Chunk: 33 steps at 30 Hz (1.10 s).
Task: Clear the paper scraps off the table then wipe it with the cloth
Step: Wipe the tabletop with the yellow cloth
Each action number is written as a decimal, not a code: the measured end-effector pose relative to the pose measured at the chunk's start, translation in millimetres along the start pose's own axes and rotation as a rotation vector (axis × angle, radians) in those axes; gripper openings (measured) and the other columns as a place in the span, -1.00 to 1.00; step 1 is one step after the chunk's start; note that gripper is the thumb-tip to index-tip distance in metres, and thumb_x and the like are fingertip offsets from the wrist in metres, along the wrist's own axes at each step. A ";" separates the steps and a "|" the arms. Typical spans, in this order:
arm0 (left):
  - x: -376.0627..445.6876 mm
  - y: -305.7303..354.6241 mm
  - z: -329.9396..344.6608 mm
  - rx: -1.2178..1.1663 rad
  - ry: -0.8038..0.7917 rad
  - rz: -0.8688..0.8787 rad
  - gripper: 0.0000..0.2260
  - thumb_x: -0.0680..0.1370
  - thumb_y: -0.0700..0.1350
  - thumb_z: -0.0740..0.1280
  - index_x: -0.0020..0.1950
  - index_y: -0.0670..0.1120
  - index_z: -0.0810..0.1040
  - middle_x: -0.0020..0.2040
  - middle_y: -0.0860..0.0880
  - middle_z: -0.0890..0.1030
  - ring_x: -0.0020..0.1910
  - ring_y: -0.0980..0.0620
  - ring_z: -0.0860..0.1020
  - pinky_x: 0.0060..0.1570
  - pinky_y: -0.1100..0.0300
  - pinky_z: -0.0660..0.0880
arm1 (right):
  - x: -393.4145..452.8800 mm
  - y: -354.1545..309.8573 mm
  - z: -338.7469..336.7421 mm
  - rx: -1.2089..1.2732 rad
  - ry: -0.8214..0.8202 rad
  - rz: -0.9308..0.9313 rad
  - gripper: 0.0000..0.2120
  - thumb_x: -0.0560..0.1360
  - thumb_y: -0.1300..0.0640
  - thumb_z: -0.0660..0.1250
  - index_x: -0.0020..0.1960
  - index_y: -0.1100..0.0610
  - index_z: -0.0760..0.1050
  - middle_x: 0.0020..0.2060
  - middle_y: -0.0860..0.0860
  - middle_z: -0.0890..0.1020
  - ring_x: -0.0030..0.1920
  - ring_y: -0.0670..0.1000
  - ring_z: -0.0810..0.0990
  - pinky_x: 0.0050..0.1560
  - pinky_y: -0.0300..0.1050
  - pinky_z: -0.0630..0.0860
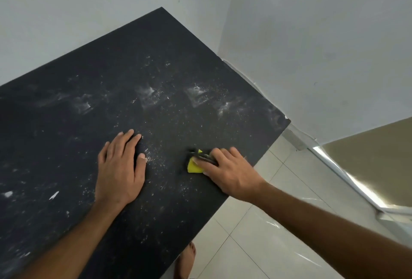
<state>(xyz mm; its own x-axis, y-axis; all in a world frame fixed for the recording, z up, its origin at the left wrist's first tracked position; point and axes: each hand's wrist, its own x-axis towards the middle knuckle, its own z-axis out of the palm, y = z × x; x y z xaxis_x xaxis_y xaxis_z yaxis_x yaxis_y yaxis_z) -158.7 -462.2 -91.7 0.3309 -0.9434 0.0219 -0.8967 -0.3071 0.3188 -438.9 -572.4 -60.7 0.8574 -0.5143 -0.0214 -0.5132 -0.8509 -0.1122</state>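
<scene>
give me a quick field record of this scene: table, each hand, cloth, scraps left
table: black top, dusty, white smears across the far half
left hand: flat on the table, fingers straight, holds nothing
right hand: presses a cloth near the table's right edge
cloth: yellow and dark, folded small under the fingers
scraps left: small white bits at near left

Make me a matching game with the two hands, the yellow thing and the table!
Things:
1. left hand
2. right hand
3. cloth
4. table

States:
A. yellow and dark, under fingers
B. black, speckled with white dust
C. lying flat, holding nothing
D. pressing down on the cloth

Pairs: 1-C, 2-D, 3-A, 4-B
</scene>
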 end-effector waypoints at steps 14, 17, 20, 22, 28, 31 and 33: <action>-0.8 -2.6 0.8 -0.018 -0.016 -0.001 -0.52 0.66 0.04 0.05 0.53 -0.11 0.40 0.57 -0.04 0.34 0.61 -0.02 0.21 0.58 -0.13 0.12 | 74.5 -1.8 -4.8 -0.008 0.079 -0.090 -0.77 0.64 0.01 0.22 0.25 -0.03 0.55 -0.11 0.11 0.46 -0.21 0.16 0.46 -0.21 0.00 0.27; 0.4 -3.4 2.8 -0.032 -0.021 -0.015 -0.53 0.67 0.04 0.05 0.53 -0.09 0.40 0.57 -0.02 0.34 0.62 0.00 0.19 0.59 -0.11 0.09 | 97.3 92.8 -13.7 -0.105 0.240 0.334 -0.68 0.65 0.04 0.14 0.37 -0.03 0.47 -0.03 0.19 0.47 -0.19 0.25 0.52 -0.11 0.11 0.48; 1.2 -4.4 3.9 -0.025 -0.031 -0.021 -0.53 0.67 0.06 0.04 0.53 -0.07 0.40 0.57 -0.01 0.34 0.61 0.02 0.19 0.60 -0.08 0.05 | 105.9 168.4 -37.4 -0.129 0.234 0.682 -0.70 0.64 0.11 0.12 0.34 0.11 0.41 0.01 0.28 0.44 -0.15 0.35 0.54 0.00 0.21 0.47; 3.0 -5.2 3.1 -0.032 -0.028 -0.023 -0.54 0.67 0.06 0.05 0.51 -0.06 0.41 0.56 0.00 0.36 0.60 0.02 0.21 0.59 -0.07 0.06 | 119.9 146.9 -44.3 -0.135 0.329 0.602 -0.69 0.61 0.15 0.17 0.35 0.07 0.39 -0.01 0.28 0.46 -0.19 0.32 0.52 -0.06 0.18 0.49; 30.5 -8.4 -10.8 -0.072 0.056 -0.035 -0.61 0.63 0.04 0.12 0.38 -0.06 0.50 0.42 0.00 0.45 0.41 -0.01 0.40 0.40 -0.03 0.24 | 138.9 -5.4 -0.6 -0.017 0.094 -0.119 -0.75 0.61 0.06 0.25 0.26 -0.01 0.55 -0.07 0.12 0.47 -0.17 0.18 0.51 -0.14 0.02 0.34; 61.9 -34.9 -17.7 0.022 0.009 0.048 -0.55 0.62 0.10 0.11 0.42 -0.09 0.47 0.44 -0.04 0.44 0.43 -0.06 0.38 0.43 -0.09 0.25 | 169.4 82.9 -7.3 -0.093 0.261 0.337 -0.69 0.64 0.07 0.16 0.35 -0.02 0.46 0.00 0.19 0.48 -0.14 0.25 0.54 -0.04 0.11 0.49; 75.0 -47.5 -18.5 0.054 -0.020 0.070 -0.51 0.62 0.14 0.11 0.44 -0.09 0.45 0.45 -0.05 0.42 0.44 -0.07 0.37 0.44 -0.09 0.26 | 172.4 145.4 -21.6 -0.083 0.243 0.666 -0.72 0.65 0.10 0.09 0.31 0.10 0.42 0.05 0.26 0.45 -0.07 0.33 0.55 0.04 0.19 0.47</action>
<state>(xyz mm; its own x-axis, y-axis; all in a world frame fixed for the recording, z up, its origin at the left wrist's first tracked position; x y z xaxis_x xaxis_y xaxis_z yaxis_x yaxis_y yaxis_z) -85.8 -516.1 -87.7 0.2615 -0.9649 0.0237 -0.9321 -0.2461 0.2657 -366.5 -787.2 -59.2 0.3323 -0.9288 0.1643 -0.9345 -0.3478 -0.0761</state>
